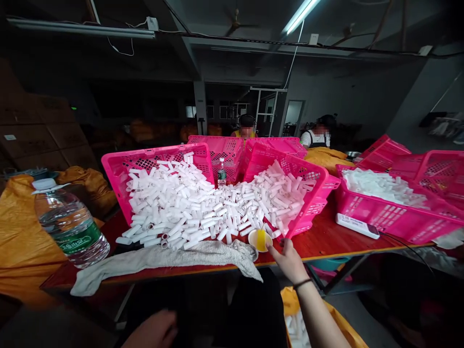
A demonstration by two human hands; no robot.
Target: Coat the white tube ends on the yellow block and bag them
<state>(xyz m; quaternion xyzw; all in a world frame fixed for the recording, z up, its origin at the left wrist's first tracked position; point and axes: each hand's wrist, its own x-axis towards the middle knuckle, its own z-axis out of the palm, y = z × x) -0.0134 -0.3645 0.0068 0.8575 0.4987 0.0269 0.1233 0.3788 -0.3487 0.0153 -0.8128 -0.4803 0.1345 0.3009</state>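
My right hand (291, 263) is at the front edge of the red table, its thumb and index finger apart. The thumb tip reaches the rim of a small white bowl (268, 241), and I cannot tell if it touches. Something yellow (261, 239) is in the bowl. My left hand (157, 331) hangs low over my lap, blurred, its fingers partly hidden. A heap of short white tubes (203, 205) spreads over the table, spilling from two tilted pink baskets (122, 186). A crumpled pale cloth (155, 261) runs along the front edge.
A large water bottle (74, 232) stands at left, a smaller bottle (222, 173) between the baskets. At right are a white box-like device (357, 225) and another pink basket (395, 210) of white pieces. Two people (316, 137) are behind. A yellow sack (346, 324) with tubes sits below.
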